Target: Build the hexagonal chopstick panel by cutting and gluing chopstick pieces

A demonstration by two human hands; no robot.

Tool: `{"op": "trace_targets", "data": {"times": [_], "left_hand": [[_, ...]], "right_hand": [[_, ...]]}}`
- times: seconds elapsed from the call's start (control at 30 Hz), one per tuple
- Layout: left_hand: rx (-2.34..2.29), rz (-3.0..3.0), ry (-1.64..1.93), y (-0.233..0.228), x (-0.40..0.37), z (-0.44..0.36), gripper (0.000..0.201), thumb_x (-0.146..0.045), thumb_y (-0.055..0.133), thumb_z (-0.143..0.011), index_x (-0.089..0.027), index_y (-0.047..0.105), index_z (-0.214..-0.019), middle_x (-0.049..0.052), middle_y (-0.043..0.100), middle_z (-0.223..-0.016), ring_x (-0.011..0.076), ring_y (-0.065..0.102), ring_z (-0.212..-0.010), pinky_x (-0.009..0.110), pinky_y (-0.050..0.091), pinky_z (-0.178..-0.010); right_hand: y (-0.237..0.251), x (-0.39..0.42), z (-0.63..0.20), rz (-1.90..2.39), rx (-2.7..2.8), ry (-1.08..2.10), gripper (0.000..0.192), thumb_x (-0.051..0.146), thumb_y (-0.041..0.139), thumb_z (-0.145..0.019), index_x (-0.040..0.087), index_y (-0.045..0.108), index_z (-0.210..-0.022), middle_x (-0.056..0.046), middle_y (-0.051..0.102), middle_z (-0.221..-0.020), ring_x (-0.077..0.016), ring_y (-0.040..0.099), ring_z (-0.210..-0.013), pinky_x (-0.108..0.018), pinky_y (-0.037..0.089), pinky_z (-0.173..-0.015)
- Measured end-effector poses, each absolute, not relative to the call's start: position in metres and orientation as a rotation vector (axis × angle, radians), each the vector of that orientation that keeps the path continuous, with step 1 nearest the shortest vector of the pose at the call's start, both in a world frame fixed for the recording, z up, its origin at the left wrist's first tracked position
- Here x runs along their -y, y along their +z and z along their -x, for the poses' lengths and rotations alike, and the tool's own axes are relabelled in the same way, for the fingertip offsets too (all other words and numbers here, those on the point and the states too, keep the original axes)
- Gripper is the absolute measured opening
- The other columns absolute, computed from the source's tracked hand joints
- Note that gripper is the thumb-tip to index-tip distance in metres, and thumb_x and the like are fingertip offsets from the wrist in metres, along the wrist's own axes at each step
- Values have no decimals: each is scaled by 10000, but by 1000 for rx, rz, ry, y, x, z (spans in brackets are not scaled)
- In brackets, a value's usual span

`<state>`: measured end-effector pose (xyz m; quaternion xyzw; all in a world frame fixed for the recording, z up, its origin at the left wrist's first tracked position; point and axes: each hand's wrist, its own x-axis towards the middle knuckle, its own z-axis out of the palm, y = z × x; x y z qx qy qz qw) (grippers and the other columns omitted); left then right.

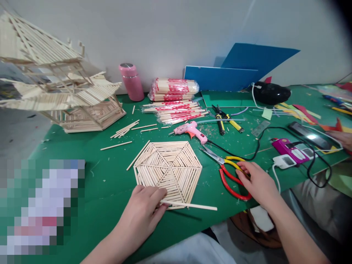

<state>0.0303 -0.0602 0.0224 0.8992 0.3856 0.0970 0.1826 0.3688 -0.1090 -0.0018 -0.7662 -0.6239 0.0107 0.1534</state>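
Observation:
My left hand is closed, pinching a thin wooden stick over the near edge of an octagonal stick panel. The stick's free end points right, past the panel. The panel lies flat, with sticks filling wedge sections around its middle. To the right, my right hand has its fingers on the yellow handle of a pair of scissors with one red and one yellow handle. Their blades point up and left towards a pink glue gun, which lies on its side behind the panel.
A tiered stick pavilion stands at the left back. Loose sticks, a pink flask, bagged sticks, pliers and blue boards lie behind. A purple power strip with cables and another person's hand are at right.

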Motion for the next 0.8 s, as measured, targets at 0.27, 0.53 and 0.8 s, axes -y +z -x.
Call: {"op": "trace_targets", "data": {"times": [0.27,0.53,0.8], "left_hand": [[-1263,-2549,554,34,60,-26,240,-346,393,-851,-174,542,-928,46,639,-827,170,597,-748,271,460,-656],[-1315,-2672,593,42,51,-30,302,-297,292,-883,-189,574,-882,31,633,-711,154,592,-636,253,434,-557],[-1252,-2729,669,38,90,-48,265,-191,297,-871,-189,520,-727,-14,549,-476,143,506,-437,280,337,-493]], "right_hand": [[7,111,-371,2311,1972,-128,211,299,398,-834,200,561,-927,-46,596,-862,-176,595,-663,-265,437,-506],[6,121,-378,2235,1904,-165,263,304,366,-847,193,569,-971,-67,591,-905,-174,599,-674,-269,456,-518],[27,123,-325,1846,1734,197,250,284,429,-845,218,527,-1065,-76,580,-923,-201,563,-831,-321,470,-694]]}}
